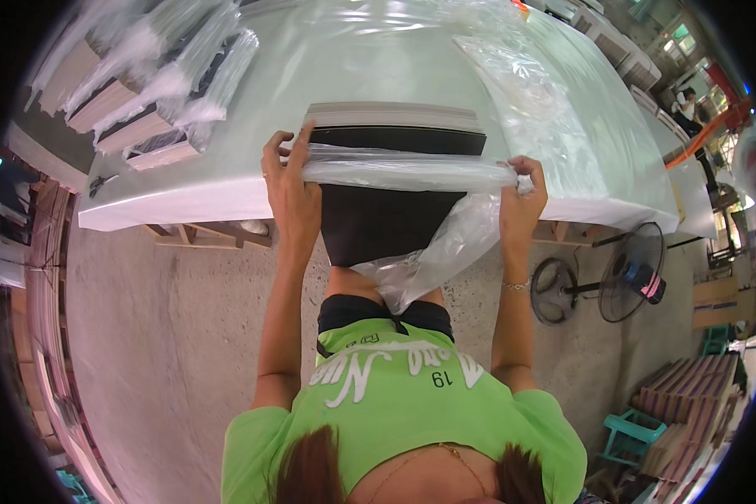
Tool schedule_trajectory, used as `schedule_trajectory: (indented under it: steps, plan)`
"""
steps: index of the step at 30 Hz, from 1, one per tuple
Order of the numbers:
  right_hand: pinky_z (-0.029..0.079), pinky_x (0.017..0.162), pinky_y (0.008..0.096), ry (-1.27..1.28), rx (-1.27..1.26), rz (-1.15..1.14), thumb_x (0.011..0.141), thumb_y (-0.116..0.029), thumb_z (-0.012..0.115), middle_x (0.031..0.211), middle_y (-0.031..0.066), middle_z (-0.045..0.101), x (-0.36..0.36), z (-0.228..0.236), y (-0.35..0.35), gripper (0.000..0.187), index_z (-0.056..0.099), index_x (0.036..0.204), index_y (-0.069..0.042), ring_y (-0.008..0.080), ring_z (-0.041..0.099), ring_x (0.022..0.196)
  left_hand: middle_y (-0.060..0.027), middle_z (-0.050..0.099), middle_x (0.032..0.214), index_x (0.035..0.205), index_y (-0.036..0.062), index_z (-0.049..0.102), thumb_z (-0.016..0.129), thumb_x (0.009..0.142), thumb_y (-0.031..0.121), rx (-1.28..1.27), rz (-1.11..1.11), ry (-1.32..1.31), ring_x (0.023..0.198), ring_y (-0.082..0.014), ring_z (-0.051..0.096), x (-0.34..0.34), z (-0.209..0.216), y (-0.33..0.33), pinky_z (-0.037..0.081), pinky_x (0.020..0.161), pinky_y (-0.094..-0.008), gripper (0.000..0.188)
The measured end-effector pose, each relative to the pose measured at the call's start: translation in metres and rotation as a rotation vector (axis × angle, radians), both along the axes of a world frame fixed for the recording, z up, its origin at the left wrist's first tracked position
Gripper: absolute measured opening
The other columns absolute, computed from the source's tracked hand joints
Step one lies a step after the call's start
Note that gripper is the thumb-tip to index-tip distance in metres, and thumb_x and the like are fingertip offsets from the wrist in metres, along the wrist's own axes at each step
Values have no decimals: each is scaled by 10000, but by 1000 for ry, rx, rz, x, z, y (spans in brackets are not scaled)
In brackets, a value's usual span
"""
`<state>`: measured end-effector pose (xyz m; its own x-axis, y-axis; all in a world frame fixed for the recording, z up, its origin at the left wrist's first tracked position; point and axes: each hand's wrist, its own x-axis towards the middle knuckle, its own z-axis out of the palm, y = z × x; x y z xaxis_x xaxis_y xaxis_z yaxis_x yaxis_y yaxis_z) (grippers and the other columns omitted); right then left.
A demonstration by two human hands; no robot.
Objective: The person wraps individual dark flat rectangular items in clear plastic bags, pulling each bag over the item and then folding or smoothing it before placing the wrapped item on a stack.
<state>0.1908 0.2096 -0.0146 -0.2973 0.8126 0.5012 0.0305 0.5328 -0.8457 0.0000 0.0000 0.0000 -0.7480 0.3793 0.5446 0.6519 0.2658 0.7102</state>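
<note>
A stack of flat boards with a black top board [386,220] lies partly on the table and juts over its front edge toward my body. Its pale layered edges [399,115] show at the far end. A clear plastic bag [403,170] is bunched in a band across the stack, and a loose part of it hangs down at the right near my lap. My left hand [294,181] grips the bag's left end, with its fingertips along the side of the stack. At the right end, my right hand [521,197] pinches the gathered plastic.
Several stacks wrapped in clear plastic [143,92] lie at the table's far left. Loose clear plastic sheeting [529,101] covers the right part of the white table [596,197]. A standing fan [634,273] is at right; striped boards [689,395] and a teal stool [634,433] are lower right.
</note>
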Motion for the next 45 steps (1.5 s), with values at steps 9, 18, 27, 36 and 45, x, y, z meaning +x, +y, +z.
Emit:
schedule_trajectory:
  steps: [9,18,27,36,45]
  plan:
    - [397,563,210,50,-95,207,711,86,518,861,64,567,6,22,-4,288,649,960,23,103,478,611,-90,544,999,1095,121,645,462,629,-172,82,24,83,926,-200,531,12,2,-22,415,834,-296,580]
    - [261,357,177,606,-1001,785,781,15,481,685,44,478,26,12,2,385,463,1164,54,37,264,392,-38,547,1130,1260,68,490,517,759,45,643,-527,-1015,953,-152,524,4,14,-51,392,849,-247,502]
    - [216,354,189,257,-1460,693,812,-83,543,498,-46,322,89,-122,2,182,536,993,-61,57,270,372,-98,529,1170,1200,2,473,529,783,197,433,-478,-1647,1029,-157,503,-11,-125,-113,409,812,-265,464]
    - [318,463,195,-287,-1072,439,826,-410,611,609,-63,389,122,-228,-3,449,543,1070,-39,34,346,483,-83,604,972,1053,9,593,575,827,261,-307,-314,-1172,904,-151,540,11,-215,-92,423,810,-276,339]
    - [378,602,238,121,-776,613,835,-674,238,913,10,342,46,9,-3,751,303,1335,-118,79,335,621,-36,592,967,1029,37,600,526,884,268,-445,-865,-788,916,-118,499,18,-40,-3,402,837,-275,283]
